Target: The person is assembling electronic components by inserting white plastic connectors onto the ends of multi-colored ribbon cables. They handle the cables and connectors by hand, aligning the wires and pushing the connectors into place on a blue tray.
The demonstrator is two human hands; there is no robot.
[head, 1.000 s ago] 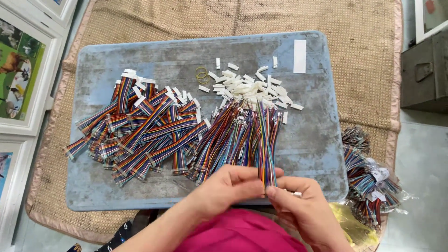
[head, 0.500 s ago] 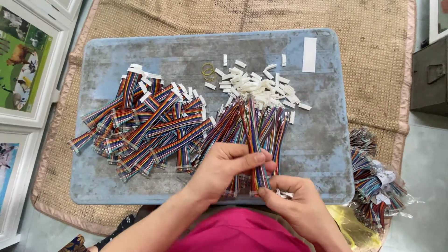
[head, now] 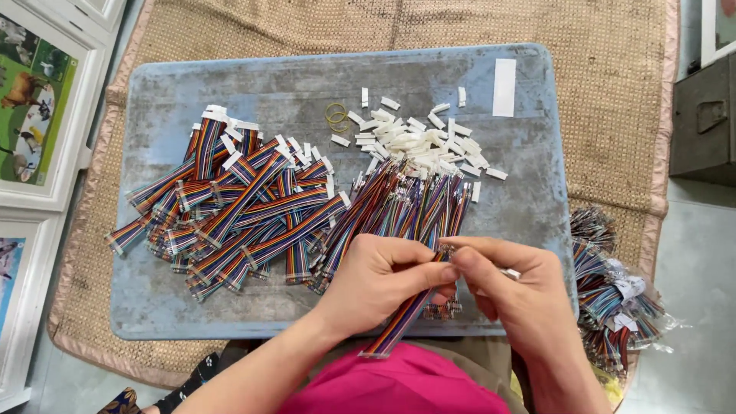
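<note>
The left hand (head: 379, 280) is closed on a rainbow ribbon cable (head: 399, 322), thumb and forefinger pinched near its upper end, the rest of the strip trailing down toward the lap. The right hand (head: 514, 287) meets it fingertip to fingertip, its fingers pressed together on that same upper end; whether a small white connector sits between them is hidden.

To do this well, the grip of the left hand should stay close to the tip so the flat wires stay level and do not fan out, while the right hand works squarely against the end, not at an angle.

Just beyond both hands lies the heap of bare ribbon cables (head: 406, 207), their far ends pointing away. To the left of the left hand is a pile of cables with white ends (head: 238, 207). Further out, past the bare heap, loose white connectors (head: 422, 142) are scattered, with yellow rubber bands (head: 336, 115) beside them. All rest on a grey-blue counter (head: 268, 84). Right of the right hand, off the counter, bundled cables (head: 613, 299) lie on a woven mat (head: 598, 46).
</note>
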